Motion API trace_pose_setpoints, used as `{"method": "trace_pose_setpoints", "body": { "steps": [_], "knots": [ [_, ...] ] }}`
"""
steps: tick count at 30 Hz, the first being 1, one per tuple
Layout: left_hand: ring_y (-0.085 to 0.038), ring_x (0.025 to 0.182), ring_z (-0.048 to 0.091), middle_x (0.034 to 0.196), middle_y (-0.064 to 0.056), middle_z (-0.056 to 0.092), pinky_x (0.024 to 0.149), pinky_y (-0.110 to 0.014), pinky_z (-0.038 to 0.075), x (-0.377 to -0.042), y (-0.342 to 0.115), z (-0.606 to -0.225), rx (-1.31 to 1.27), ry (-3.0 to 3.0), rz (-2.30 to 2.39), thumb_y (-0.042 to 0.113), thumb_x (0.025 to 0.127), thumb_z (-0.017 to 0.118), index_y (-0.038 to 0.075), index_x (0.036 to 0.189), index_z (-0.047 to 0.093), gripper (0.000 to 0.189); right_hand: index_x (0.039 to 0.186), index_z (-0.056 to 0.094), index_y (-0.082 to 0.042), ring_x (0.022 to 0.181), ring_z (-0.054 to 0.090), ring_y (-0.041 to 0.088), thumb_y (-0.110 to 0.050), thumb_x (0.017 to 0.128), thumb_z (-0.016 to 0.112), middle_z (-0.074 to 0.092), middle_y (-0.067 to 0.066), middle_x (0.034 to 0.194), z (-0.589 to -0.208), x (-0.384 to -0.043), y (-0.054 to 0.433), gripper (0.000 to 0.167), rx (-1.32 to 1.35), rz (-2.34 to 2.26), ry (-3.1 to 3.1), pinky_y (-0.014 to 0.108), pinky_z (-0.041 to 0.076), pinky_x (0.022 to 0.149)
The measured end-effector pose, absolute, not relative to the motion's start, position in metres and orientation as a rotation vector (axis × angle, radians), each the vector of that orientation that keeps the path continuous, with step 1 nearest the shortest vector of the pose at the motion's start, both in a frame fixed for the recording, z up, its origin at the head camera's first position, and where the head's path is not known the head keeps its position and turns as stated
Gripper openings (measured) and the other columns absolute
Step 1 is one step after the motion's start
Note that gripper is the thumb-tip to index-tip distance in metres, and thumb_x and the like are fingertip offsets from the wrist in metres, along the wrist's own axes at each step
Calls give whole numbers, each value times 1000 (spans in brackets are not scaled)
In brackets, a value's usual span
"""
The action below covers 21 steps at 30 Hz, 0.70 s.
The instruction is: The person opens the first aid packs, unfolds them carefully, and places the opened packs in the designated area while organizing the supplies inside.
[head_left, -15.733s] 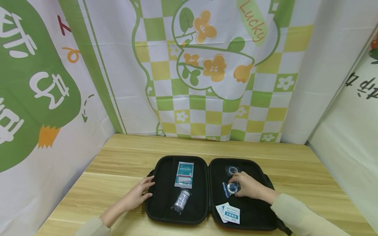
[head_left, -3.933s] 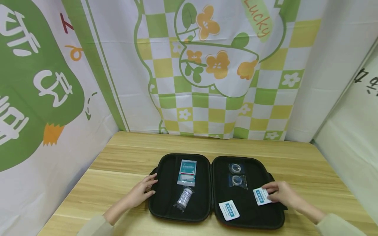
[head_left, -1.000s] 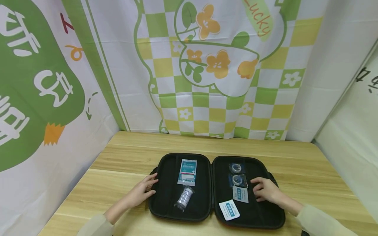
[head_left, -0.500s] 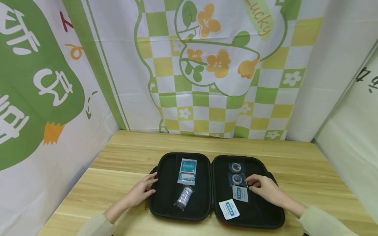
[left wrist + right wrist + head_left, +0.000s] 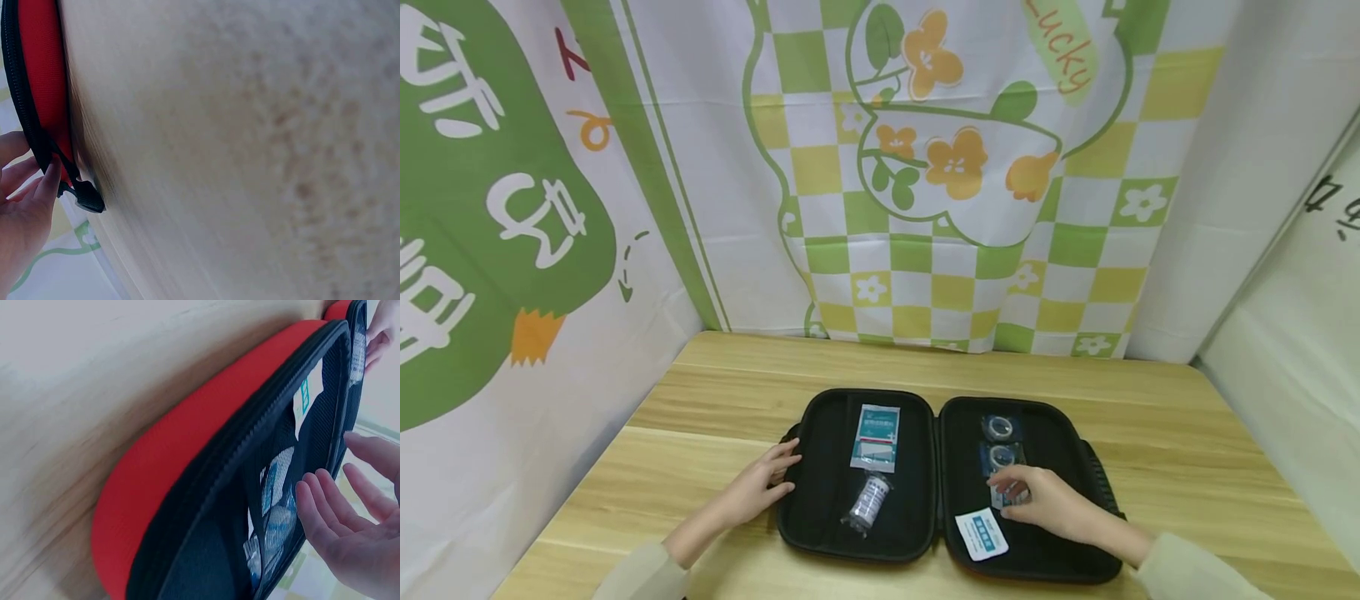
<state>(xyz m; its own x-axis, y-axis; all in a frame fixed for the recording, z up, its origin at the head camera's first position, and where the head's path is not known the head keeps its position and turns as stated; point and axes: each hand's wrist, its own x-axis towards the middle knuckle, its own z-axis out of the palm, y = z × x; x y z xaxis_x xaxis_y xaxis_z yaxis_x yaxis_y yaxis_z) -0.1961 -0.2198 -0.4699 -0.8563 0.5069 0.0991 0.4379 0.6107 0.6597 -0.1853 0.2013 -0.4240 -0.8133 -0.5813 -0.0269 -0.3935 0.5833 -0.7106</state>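
A zip case (image 5: 812, 508), black inside and red outside, lies spread flat on the table. At its left rim my left hand (image 5: 752, 492) rests with extended fingers, the thumb against the side. Over the right half hovers my right hand (image 5: 1048, 504), fingers loosely bent and nothing visible between them; it partly hides one small sachet (image 5: 997, 498). A second white-and-teal sachet (image 5: 982, 535) lies nearer the front. Two wrapped tape rolls (image 5: 1002, 428) sit behind. In the right wrist view, dark mesh (image 5: 278, 519) covers some packets, and the right hand (image 5: 359, 519) appears apart from them.
The left half holds a teal-and-white packet (image 5: 876, 437) and a wrapped bandage roll (image 5: 868, 502). Wooden tabletop (image 5: 715, 417) surrounds the case, with printed curtains (image 5: 910, 292) behind and at both sides. A black buckle (image 5: 89, 195) hangs by the left hand.
Earlier the right hand held a tape roll, then carried one sachet from the front pair to beside the tapes. Since then it has let go and shifted left over that sachet. The left hand stays.
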Motion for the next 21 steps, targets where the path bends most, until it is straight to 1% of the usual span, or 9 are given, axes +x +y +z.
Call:
{"method": "trace_pose_setpoints", "body": {
  "steps": [3, 8, 11, 16, 21],
  "knots": [
    [-40, 108, 47, 136, -29, 25, 83, -38, 46, -196, -220, -470, 808, 2733, 1078, 3, 86, 54, -17, 120, 42, 42, 102, 59, 3, 80, 57, 21, -5, 73, 68, 60, 13, 96, -426, -185, 196, 32, -827, -1049, 2516, 29, 49, 64],
    [-40, 110, 46, 137, -28, 25, 84, -37, 46, -195, -220, -470, 807, 2734, 1078, 2, 86, 54, -17, 121, 42, 42, 105, 58, 1, 83, 55, 20, -8, 71, 71, 59, 10, 99, -429, -184, 190, 37, -872, -1013, 2470, 27, 49, 65],
    [-40, 111, 45, 137, -28, 25, 84, -37, 46, -195, -220, -470, 803, 2734, 1075, 2, 86, 54, -17, 121, 42, 41, 104, 58, 0, 83, 53, 18, -10, 68, 74, 58, 9, 101, -432, -183, 187, 41, -911, -980, 2480, 27, 47, 67],
    [-39, 110, 46, 137, -28, 25, 83, -38, 46, -197, -221, -471, 800, 2737, 1073, 3, 86, 54, -16, 121, 42, 42, 102, 60, -1, 84, 51, 19, -15, 63, 77, 55, 6, 99, -437, -182, 183, 45, -953, -910, 2509, 27, 46, 69],
    [-39, 110, 46, 137, -28, 25, 83, -37, 46, -197, -221, -472, 804, 2735, 1075, 3, 86, 55, -17, 120, 42, 42, 102, 60, -4, 85, 50, 19, -17, 62, 78, 52, 4, 97, -441, -181, 178, 45, -940, -864, 2501, 26, 45, 70]
  ]
}}
